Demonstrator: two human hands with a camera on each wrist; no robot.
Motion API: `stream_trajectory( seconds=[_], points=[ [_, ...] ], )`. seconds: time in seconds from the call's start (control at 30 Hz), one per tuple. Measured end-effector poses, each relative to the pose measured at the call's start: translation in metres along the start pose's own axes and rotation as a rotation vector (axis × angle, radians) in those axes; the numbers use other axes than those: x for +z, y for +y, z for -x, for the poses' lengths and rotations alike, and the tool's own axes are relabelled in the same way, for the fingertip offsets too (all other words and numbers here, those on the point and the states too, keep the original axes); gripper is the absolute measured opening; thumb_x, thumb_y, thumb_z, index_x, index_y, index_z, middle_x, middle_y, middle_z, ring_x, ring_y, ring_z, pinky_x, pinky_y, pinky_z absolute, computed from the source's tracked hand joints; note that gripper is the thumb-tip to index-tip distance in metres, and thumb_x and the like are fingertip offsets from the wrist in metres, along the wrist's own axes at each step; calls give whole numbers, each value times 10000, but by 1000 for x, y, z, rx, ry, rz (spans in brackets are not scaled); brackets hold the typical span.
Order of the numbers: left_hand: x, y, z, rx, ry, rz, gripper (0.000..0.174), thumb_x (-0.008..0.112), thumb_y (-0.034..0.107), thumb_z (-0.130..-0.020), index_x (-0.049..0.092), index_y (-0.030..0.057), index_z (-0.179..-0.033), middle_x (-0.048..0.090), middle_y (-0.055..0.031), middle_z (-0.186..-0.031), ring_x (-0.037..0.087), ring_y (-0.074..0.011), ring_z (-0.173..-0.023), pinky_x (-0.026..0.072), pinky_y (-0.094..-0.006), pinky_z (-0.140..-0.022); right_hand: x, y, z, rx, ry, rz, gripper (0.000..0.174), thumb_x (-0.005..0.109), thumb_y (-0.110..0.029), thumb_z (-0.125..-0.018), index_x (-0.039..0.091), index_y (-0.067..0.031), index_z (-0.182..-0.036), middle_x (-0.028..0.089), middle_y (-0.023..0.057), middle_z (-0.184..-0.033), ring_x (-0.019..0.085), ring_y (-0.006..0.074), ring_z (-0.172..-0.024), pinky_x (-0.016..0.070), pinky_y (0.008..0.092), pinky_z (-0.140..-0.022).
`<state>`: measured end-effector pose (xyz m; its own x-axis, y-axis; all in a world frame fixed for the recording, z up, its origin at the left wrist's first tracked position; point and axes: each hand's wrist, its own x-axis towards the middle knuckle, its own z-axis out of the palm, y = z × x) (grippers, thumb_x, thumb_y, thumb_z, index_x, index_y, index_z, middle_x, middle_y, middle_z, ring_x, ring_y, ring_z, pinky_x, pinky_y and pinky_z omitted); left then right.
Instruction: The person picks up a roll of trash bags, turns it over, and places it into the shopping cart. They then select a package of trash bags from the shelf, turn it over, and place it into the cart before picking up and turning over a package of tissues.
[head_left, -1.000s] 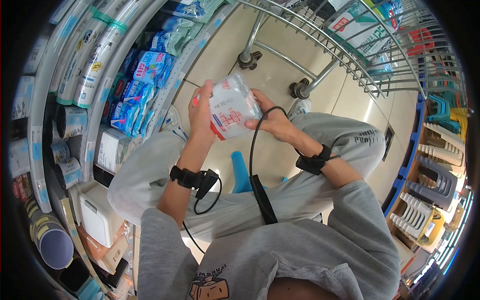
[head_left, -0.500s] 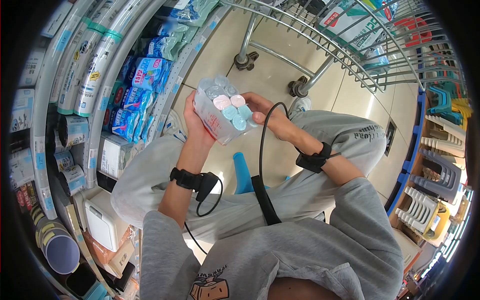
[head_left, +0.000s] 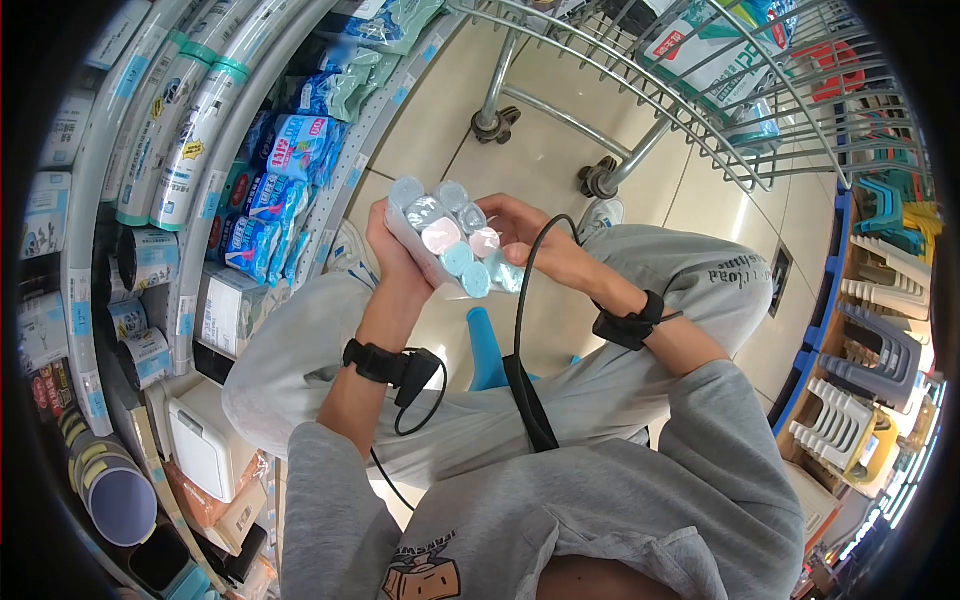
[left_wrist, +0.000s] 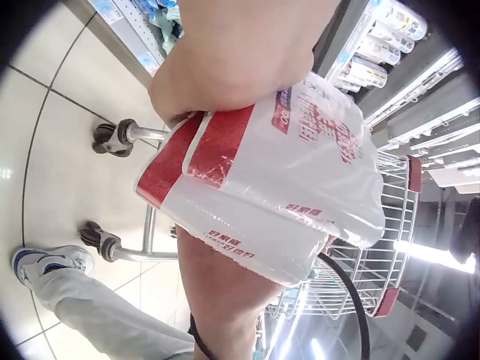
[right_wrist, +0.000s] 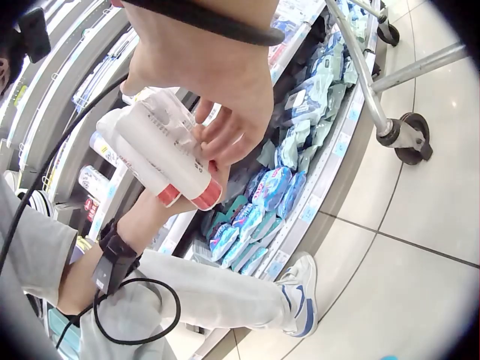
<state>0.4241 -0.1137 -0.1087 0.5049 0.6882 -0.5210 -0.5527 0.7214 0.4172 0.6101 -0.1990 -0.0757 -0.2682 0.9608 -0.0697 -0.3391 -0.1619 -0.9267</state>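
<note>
A plastic-wrapped pack of rolls [head_left: 440, 238], which look like rolled bin bags, is held above the floor between both hands. Its roll ends face up in the head view, some teal, some pink, others greyish. White sides with red print and red lower ends show in the left wrist view. The left hand [head_left: 398, 258] grips the pack from its left side, the palm against the wrapper. On the other side the right hand [head_left: 540, 238] holds it, thumb near the front roll ends and fingers curled behind. In the right wrist view, those fingers [right_wrist: 232, 139] bend against the wrapper.
Shelves at left hold blue packets [head_left: 265, 205], long white tubes [head_left: 200, 140] and dark-ended rolls [head_left: 145, 350]. A metal shopping cart [head_left: 610, 80] with packages stands ahead. Plastic stools [head_left: 840, 420] are stacked at right; something blue [head_left: 485, 350] is below the hands.
The pack has turned from its printed white side facing the head camera to its roll ends facing up. It has also moved slightly towards the body. Both hands keep holding it.
</note>
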Motion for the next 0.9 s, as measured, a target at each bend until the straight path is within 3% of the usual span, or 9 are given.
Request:
stream_trajectory(
  seconds=[0.17,0.37,0.57,0.67,0.73,0.83,0.9],
  points=[
    [5,2,1,9,-30,-54,566,330,515,-896,604,26,-976,646,-141,-937,628,-289,-868,523,-415,-764,-4,3,1,45,1,27,710,718,-442,-815,460,8,-1300,553,92,-1175,554,173,-1033,448,330,-900],
    [27,2,7,80,255,-145,389,441,414,-884,621,72,-922,650,-85,-843,631,-225,-814,499,-352,-768,-1,7,4,59,56,55,735,722,-444,-812,447,2,-1328,529,121,-1259,537,189,-1113,434,332,-939],
    [22,-7,2,118,245,-351,396,517,405,-945,570,50,-1113,638,-76,-992,603,-177,-906,477,-316,-833,-2,5,3,322,272,385,783,787,-386,-753,443,5,-1338,607,140,-1173,581,190,-1053,454,314,-910],
    [24,-2,4,274,199,-465,366,569,298,-944,536,46,-1208,623,-69,-1031,586,-152,-931,467,-287,-841,-4,10,3,250,308,309,753,799,-363,-738,475,7,-1307,647,132,-1077,610,196,-992,465,306,-885],
    [28,7,4,454,61,-810,344,622,223,-920,575,26,-1198,647,-77,-1007,605,-148,-900,476,-272,-811,-4,5,2,244,310,380,698,793,-355,-739,513,11,-1263,652,128,-1056,618,198,-961,467,306,-872],
    [31,14,6,392,-88,-1057,337,698,209,-861,635,-16,-1104,674,-90,-948,628,-151,-840,495,-270,-758,-2,-3,2,279,288,472,665,786,-354,-737,535,12,-1233,655,129,-1035,621,198,-937,471,312,-852],
    [37,12,12,455,-100,-1133,332,729,208,-829,655,-23,-1055,682,-96,-916,634,-154,-812,501,-276,-737,-3,1,3,278,297,448,658,784,-356,-735,541,9,-1225,657,128,-1023,622,201,-926,472,314,-841]
  ],
)
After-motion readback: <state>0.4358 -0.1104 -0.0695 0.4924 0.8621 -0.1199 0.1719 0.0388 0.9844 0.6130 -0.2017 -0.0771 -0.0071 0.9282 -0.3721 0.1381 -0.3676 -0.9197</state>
